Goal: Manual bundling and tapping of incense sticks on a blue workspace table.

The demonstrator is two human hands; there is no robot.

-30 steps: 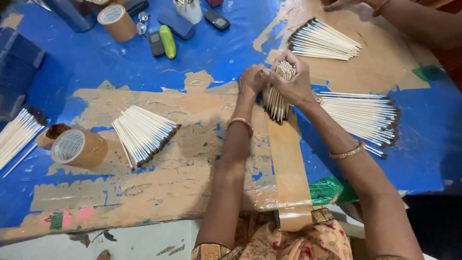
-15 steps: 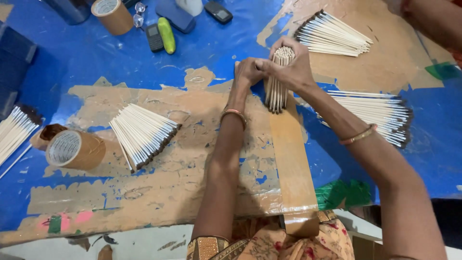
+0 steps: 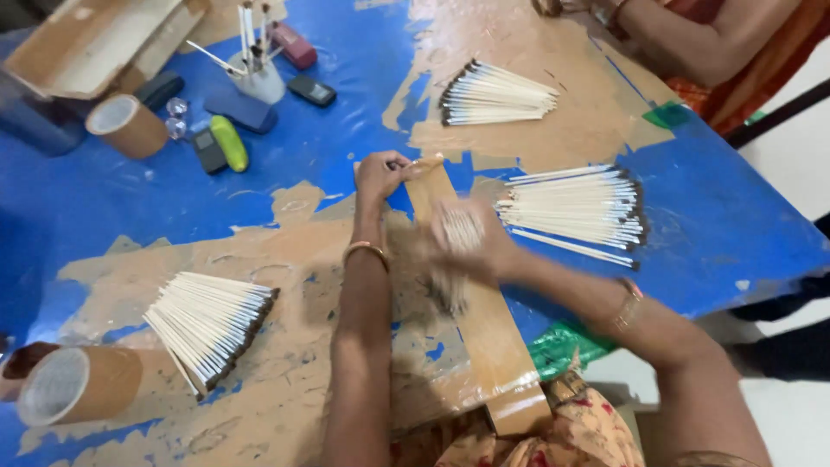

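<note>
The hands have parted since half a second ago: the left hand [image 3: 380, 173] now pinches the far end of the brown tape strip [image 3: 471, 320], while the right hand [image 3: 471, 246], blurred, closes around the bundle of sticks [image 3: 454, 259], its dark tips hanging below the fingers over the strip.

The left hand [image 3: 380, 173] is pinning the far end of a brown tape strip [image 3: 471, 303] to the blue worktop [image 3: 328, 147]. The right hand [image 3: 467, 246], blurred, is gripping a bundle of thin sticks [image 3: 454, 259] over the strip. Fans of sticks [image 3: 579, 212] are lying just right of its fingers, and another fan [image 3: 212, 320] well left.
</note>
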